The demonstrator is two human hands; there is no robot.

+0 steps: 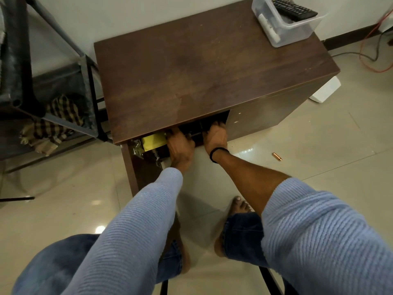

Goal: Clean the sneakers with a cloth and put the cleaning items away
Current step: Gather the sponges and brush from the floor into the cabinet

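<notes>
The person bends low in front of a dark brown cabinet [265,111], both arms in pale blue ribbed sleeves stretched into the open compartment under its top. The left hand [180,145] is at the mouth of the opening, knuckles bent and fingers tucked in under the edge. The right hand [215,136], with a black band [219,153] on its wrist, goes in just beside it, fingertips lost in shadow. I cannot tell whether either hand grips anything, and the dark shapes in there are too dim to name. A yellow item [154,140] lies inside the opening, just left of the left hand and near a metal hinge [137,149].

On the surface [191,71], at its far right corner, stands 1 clear plastic tub [297,33] holding a remote control [297,9]. A checked cloth [57,122] is bundled in the rack [57,25] to the left. A small copper-coloured piece [277,156] lies on the tiled floor [319,145].
</notes>
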